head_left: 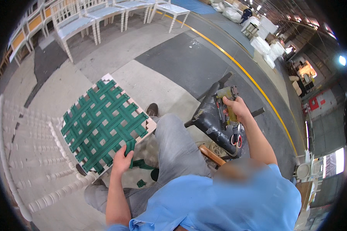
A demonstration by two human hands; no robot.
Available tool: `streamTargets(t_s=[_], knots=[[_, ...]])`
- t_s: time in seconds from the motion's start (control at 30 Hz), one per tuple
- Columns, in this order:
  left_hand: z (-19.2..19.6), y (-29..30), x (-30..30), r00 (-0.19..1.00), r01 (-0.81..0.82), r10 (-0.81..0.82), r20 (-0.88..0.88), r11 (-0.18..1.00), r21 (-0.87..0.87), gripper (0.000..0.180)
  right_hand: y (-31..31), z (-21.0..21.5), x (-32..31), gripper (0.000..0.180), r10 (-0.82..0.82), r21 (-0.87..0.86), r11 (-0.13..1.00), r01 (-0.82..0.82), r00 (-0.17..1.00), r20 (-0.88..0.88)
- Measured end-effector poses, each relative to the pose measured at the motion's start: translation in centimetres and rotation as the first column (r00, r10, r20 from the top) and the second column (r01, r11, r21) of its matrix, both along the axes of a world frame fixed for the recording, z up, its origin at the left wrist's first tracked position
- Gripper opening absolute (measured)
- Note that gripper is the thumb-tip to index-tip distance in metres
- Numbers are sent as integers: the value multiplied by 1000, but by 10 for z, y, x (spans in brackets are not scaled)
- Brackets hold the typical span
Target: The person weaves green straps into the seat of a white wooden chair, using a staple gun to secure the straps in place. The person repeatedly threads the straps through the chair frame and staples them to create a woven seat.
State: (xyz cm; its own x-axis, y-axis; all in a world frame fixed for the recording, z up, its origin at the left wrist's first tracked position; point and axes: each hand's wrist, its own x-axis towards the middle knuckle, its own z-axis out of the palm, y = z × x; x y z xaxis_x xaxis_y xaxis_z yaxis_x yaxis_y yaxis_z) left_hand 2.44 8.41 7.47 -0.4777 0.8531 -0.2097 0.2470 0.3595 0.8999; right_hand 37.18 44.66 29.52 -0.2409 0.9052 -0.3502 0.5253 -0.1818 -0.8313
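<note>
A white chair seat frame (152, 125) in front of me on the left carries woven green webbing (100, 119). At the near right corner of the seat, my left hand (122, 158) is closed on a green webbing strap (130, 143), whose loose tail hangs beside my leg. My right hand (240, 109) is wrapped round the grip of a yellow air staple gun (232, 115). The gun is over a worn black stool (209, 119); whether it touches the seat I cannot tell. A hose fitting shows at the lower end of its grip.
The chair's turned white spindle back (34, 161) lies to the left. Below the stool are a coiled hose (218, 149) and a wooden handle (211, 154). Green scraps (141, 183) are on the floor. White chairs (92, 17) line the far left; a yellow floor line (235, 61) runs beyond the stool.
</note>
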Motion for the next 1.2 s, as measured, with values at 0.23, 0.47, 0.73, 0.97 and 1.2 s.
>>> streamTargets(t_s=[0.23, 0.47, 0.73, 0.97, 1.2], knots=[[8, 6, 52, 934, -174, 128, -333, 978, -113, 46, 75, -105, 77, 45, -270, -439, 878, 191, 955, -124], [11, 18, 70, 866, -275, 188, -464, 953, -128, 49, 91, -159, 123, 54, -281, -427, 866, 260, 960, 16], [9, 24, 67, 886, -311, 192, -422, 922, -233, 53, 53, -114, 217, 50, 82, -35, 994, -100, 514, 854], [15, 13, 55, 945, -239, 168, -282, 941, -241, 54, 4, -153, 228, 85, -86, 71, 996, 50, 690, 718], [36, -18, 47, 664, -157, 247, 706, 969, -192, 38, -23, -86, 219, 41, -294, -293, 927, 234, 939, -178]])
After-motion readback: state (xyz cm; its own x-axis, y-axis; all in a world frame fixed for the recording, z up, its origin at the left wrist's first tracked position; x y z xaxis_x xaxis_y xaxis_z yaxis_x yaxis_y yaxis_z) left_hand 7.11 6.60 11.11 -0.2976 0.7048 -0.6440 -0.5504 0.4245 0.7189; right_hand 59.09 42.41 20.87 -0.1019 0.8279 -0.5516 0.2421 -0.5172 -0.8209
